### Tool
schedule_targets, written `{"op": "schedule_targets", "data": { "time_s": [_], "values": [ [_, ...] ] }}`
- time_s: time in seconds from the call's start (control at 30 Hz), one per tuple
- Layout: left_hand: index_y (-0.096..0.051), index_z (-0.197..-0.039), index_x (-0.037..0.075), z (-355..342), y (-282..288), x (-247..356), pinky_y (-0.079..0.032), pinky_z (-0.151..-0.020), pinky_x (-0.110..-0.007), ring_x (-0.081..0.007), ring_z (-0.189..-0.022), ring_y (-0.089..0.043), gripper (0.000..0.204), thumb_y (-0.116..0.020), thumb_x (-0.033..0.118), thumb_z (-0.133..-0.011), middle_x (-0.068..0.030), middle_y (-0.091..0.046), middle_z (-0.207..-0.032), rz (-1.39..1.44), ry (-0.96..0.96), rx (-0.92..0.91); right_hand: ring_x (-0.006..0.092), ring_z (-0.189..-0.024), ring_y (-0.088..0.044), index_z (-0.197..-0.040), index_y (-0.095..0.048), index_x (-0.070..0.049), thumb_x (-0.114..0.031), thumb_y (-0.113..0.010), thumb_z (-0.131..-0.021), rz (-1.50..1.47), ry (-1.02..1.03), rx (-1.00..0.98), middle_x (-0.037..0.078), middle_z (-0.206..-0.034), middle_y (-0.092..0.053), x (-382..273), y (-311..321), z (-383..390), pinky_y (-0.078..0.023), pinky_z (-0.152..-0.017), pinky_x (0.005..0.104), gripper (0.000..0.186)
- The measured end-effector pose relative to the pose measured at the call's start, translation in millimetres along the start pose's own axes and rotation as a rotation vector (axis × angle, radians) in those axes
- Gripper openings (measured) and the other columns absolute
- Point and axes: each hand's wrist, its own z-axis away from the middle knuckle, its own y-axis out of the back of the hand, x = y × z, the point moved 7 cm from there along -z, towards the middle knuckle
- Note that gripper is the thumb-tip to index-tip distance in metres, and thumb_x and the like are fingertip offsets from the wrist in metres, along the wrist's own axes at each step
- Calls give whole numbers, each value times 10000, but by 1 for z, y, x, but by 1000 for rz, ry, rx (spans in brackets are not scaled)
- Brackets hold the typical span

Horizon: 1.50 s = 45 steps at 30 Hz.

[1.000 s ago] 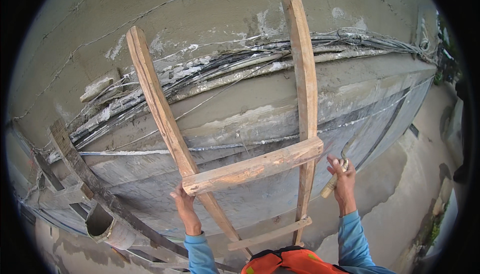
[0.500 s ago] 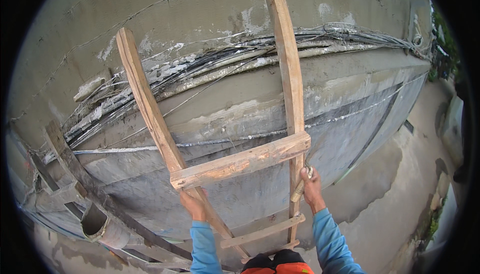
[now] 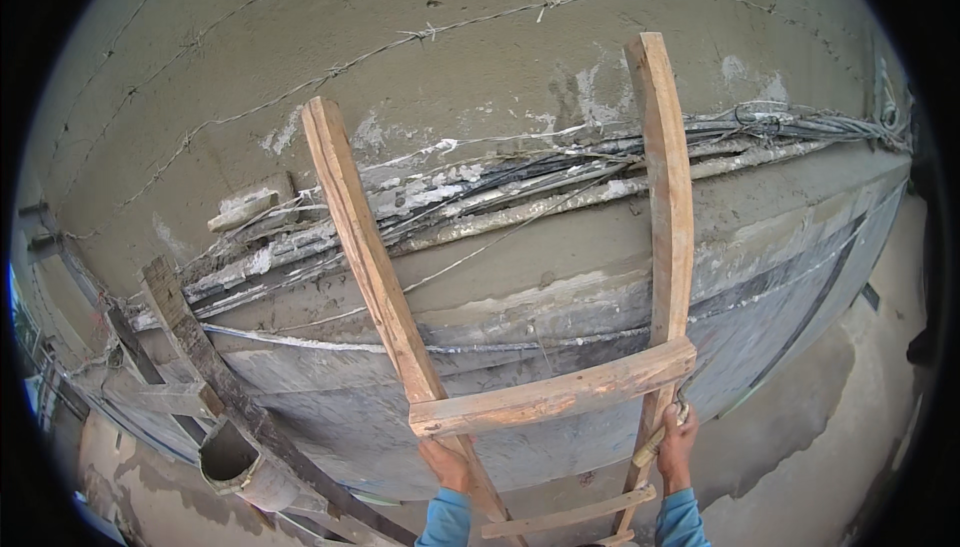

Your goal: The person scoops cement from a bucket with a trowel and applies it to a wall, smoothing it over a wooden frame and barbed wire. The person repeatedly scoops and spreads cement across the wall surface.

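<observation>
Two hands gripped a wooden ladder [image 3: 560, 347] leaning on a rough concrete wall [image 3: 480, 57].

The ladder filled the centre of the frame, its two rails rising toward the top and one rung [image 3: 550, 397] crossing the lower middle. Behind it a bundle of cables [image 3: 560, 182] ran across the wall, with barbed wire [image 3: 400, 42] above — and a grey pipe [image 3: 235, 462] opened at the lower left beside a slanted plank [image 3: 200, 357]. The left hand [image 3: 447, 465] was clenched round the left rail just under the rung. The right hand [image 3: 677, 444] closed on the right rail at lower right, also holding a small wooden-handled tool [image 3: 655, 442] — both blue sleeves entered from the bottom edge.
</observation>
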Motion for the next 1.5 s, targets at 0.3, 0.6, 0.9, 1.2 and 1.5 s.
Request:
{"op": "schedule_targets", "data": {
  "time_s": [0.3, 0.6, 0.9, 1.2, 1.5],
  "values": [
    [-719, -990, -74, 20, -16, 31, -583, -613, -421, -306, -640, -716, 595, -336, 366, -1109, -191, -746, -782, -235, -44, -180, 117, -911, -540, -1250, -625, 19, -464, -741, -1064, -166, -100, -261, 14, -1029, -602, -23, 0, 10, -491, -802, 304, 530],
    [-614, -1261, 6, -6, 28, -16, -624, -619, -461, -343, -762, -743, 513, -350, 432, -1146, -203, -728, -1081, -40, -17, -82, 90, -869, -475, -1072, -644, -40, -393, -745, -1063, 88, -4, -326, -24, -928, -580, -49, 14, 12, -441, -746, 288, 367],
    [-621, -1317, -76, -6, 47, -19, -596, -978, -469, -310, -1146, -711, 572, -398, 421, -1144, -203, -698, -1282, -164, -218, -26, 91, -887, -502, -1107, -647, -37, -498, -764, -1026, 25, -100, -325, -28, -949, -584, -25, -6, -1, -459, -780, 301, 482],
    [-534, -1025, 33, 39, -7, 132, -392, -825, -347, -180, -899, -447, 223, -541, 248, -1085, -59, -453, -948, -192, -588, 181, 78, -862, -524, -1099, -656, -34, -296, -806, -1005, -51, -178, -392, -25, -936, -617, -27, -8, -7, -477, -757, 278, 317],
    [-675, -1119, 62, 137, -374, 314, -511, -922, -458, -317, -1020, -666, 248, -776, 149, -911, -104, -687, -1136, -523, -1669, -561, 111, -858, -635, -1112, -622, 0, -72, -968, -777, 92, -54, -412, 35, -986, -690, -36, -14, -15, -573, -751, 312, 487]
  ]
}}
